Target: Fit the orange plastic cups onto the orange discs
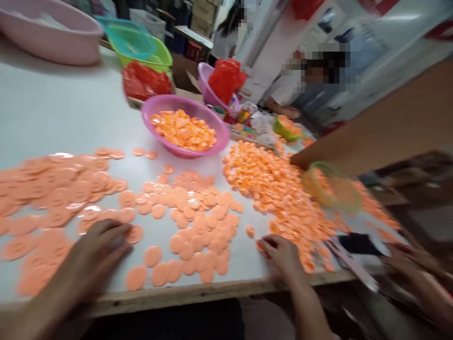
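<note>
My left hand (102, 248) rests low over the white table, fingers bent, thumb and forefinger apart. Its fingertips come up to the edge of a flat orange disc (135, 234); whether they grip it is blurred. My right hand (283, 255) is pinched on a small orange cap-like piece (260, 244) near the table's front edge. Another small orange piece (250, 231) lies just beyond those fingertips. Between my hands spreads a layer of smaller orange discs (201, 231). Larger discs (60, 189) overlap in a pile on the left. Right of centre is a heap of small cap-like pieces (269, 174).
A pink basin (221, 130) of orange pieces stands behind the discs. Farther back are a large pink tub (71, 40), green basins (163, 54) and red bags (226, 80). A green-rimmed basket (336, 189) tilts at right. Another person's hands (406, 259) are at far right, near scissors (354, 267).
</note>
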### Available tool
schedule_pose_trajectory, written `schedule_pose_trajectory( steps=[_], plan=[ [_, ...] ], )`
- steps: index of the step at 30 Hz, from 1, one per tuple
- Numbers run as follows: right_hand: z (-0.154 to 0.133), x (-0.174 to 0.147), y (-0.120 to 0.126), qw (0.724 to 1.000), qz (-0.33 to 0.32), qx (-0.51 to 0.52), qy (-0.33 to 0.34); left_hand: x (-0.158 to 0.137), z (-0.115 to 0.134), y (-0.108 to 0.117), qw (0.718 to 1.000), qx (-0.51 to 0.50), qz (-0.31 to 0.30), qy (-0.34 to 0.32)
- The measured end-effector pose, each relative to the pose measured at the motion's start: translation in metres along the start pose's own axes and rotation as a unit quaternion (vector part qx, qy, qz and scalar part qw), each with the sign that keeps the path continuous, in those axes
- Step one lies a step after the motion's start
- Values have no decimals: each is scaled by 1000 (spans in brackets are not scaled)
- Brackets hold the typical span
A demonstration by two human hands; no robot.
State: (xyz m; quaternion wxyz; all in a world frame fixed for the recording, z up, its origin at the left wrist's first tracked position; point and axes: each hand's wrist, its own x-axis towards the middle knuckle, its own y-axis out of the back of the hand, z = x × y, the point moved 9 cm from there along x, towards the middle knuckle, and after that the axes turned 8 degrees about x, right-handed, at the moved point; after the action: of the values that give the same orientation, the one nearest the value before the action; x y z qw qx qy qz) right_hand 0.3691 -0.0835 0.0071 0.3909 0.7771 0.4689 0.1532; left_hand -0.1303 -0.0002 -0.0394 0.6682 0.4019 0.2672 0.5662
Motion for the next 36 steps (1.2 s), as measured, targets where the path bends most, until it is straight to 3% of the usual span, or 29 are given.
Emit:
schedule_pose_trajectory(
  steps=[4, 9, 12, 14, 18, 24, 27, 29, 33, 36],
  plan=[
    [-57, -2, -45, 995, -50, 84, 5, 5, 14, 1, 999, 7, -40, 21],
    [-184, -47, -173, 926, -272, 250, 75, 7, 16, 2, 997, -4, -47, 59],
    [-222, -69, -242, 902, -346, 239, 95, 8, 17, 0, 997, -11, -47, 57],
    [-232, -77, -267, 908, -349, 195, 125, 9, 20, 0, 998, -14, -42, 45],
    [-245, -85, -274, 918, -310, 114, 218, 10, 18, 3, 997, -42, -39, 53],
    [-246, -88, -272, 918, -294, 90, 253, 13, 6, 0, 959, -214, -93, 159],
    [-245, -88, -273, 918, -289, 83, 257, 15, 3, 1, 962, -149, -73, 216],
    [-243, -89, -276, 919, -298, 78, 248, 15, 6, 1, 970, -119, -54, 207],
    [-241, -95, -280, 911, -322, 67, 250, 8, 9, -3, 971, -179, -28, 154],
    [-242, -101, -281, 909, -309, 15, 280, 4, 4, -5, 969, -184, -29, 160]
  ],
)
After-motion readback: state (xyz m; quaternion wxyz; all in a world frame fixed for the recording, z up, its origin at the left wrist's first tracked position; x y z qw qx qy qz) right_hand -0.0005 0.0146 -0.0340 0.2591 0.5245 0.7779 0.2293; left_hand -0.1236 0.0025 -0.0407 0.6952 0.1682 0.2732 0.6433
